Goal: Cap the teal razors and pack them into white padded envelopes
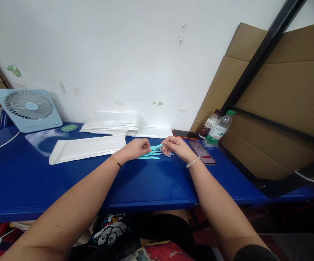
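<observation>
Between my hands is a slim turquoise plastic stick (156,147) with a pale, see-through piece at its right end. My left hand (139,148) pinches the turquoise part between thumb and fingers. At the pale end, my right hand (176,146) is closed, its thumb and fingertips pressed together. Just below, more turquoise sticks (150,157) lie on the blue table (151,185), partly hidden by my left hand. Small translucent pieces (169,155) lie under my right fingers, too small to make out.
A white padded mailer (86,148) lies left of my hands, with a stack of mailers (113,121) behind. Two phones (185,134) (203,152) and two bottles (218,130) (210,124) are at right. A blue fan (32,108) stands far left, near a green disc (69,128). Cardboard (282,94) borders the right.
</observation>
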A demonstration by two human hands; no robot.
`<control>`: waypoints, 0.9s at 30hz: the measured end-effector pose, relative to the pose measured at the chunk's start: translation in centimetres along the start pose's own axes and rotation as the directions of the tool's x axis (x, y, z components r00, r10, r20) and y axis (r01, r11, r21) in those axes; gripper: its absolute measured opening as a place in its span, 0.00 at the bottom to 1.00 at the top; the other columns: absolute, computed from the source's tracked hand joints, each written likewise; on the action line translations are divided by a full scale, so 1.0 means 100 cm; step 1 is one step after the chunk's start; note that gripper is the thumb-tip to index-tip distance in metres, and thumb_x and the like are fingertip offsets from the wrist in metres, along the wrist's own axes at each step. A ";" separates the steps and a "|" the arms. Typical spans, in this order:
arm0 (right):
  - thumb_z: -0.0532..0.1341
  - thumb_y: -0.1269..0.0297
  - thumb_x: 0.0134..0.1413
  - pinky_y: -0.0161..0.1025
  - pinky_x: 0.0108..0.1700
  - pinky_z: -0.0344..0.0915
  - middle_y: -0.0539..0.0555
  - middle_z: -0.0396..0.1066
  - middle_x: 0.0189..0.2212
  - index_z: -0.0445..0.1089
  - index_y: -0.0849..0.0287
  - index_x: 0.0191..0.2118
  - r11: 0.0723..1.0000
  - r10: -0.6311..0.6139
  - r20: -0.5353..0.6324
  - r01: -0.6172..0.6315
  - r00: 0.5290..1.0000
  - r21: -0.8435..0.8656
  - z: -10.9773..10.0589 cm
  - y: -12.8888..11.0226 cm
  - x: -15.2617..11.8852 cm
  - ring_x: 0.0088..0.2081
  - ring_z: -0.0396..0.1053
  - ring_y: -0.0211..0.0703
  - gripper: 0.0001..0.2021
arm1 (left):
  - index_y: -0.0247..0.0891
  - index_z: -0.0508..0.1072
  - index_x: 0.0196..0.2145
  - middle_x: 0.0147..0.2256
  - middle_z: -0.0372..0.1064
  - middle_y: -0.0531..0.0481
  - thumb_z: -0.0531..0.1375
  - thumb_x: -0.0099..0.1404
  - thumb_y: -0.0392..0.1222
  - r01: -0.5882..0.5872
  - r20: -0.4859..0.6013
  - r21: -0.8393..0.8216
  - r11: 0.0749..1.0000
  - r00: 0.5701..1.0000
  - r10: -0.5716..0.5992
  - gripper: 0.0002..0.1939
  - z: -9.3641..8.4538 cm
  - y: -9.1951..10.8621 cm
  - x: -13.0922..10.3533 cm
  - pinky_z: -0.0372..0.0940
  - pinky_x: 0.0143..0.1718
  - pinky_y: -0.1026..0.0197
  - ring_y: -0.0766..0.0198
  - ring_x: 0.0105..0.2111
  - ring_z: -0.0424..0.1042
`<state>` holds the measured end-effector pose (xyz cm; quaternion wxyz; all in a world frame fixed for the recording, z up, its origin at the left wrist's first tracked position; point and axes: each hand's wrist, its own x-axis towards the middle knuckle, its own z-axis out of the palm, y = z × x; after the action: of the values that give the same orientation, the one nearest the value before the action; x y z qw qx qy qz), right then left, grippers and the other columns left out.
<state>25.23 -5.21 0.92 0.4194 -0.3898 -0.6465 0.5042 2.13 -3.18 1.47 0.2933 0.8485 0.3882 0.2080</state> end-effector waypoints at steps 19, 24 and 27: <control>0.62 0.72 0.40 0.31 0.30 0.60 0.50 0.72 0.25 0.73 0.60 0.29 0.528 0.077 0.003 -0.039 0.997 -0.849 -0.032 0.009 -0.007 0.26 0.67 0.36 0.05 | 0.41 0.75 0.32 0.36 0.73 0.49 0.61 0.54 0.44 -0.051 0.071 0.464 0.884 0.997 0.020 0.08 0.004 -0.001 -0.002 0.58 0.30 0.64 0.60 0.35 0.70; 0.60 0.72 0.42 0.32 0.29 0.58 0.51 0.72 0.24 0.70 0.60 0.24 0.481 0.073 -0.017 -0.050 0.997 -0.875 -0.030 0.009 -0.006 0.27 0.66 0.38 0.02 | 0.41 0.74 0.28 0.32 0.73 0.49 0.58 0.54 0.41 -0.011 0.053 0.467 0.884 0.999 -0.015 0.05 0.004 -0.003 -0.003 0.55 0.25 0.63 0.62 0.29 0.69; 0.60 0.71 0.44 0.33 0.29 0.58 0.51 0.71 0.24 0.68 0.60 0.25 0.528 0.024 -0.026 -0.035 0.999 -0.849 -0.030 0.009 -0.006 0.26 0.66 0.38 0.01 | 0.40 0.74 0.26 0.32 0.73 0.49 0.58 0.53 0.40 -0.032 0.044 0.428 0.903 0.999 0.015 0.05 0.005 -0.002 -0.004 0.54 0.24 0.63 0.62 0.28 0.68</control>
<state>28.36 -4.64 0.42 0.1725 -0.5581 -0.8009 0.1315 2.06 -3.52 0.90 0.1051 0.9008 0.4082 0.1044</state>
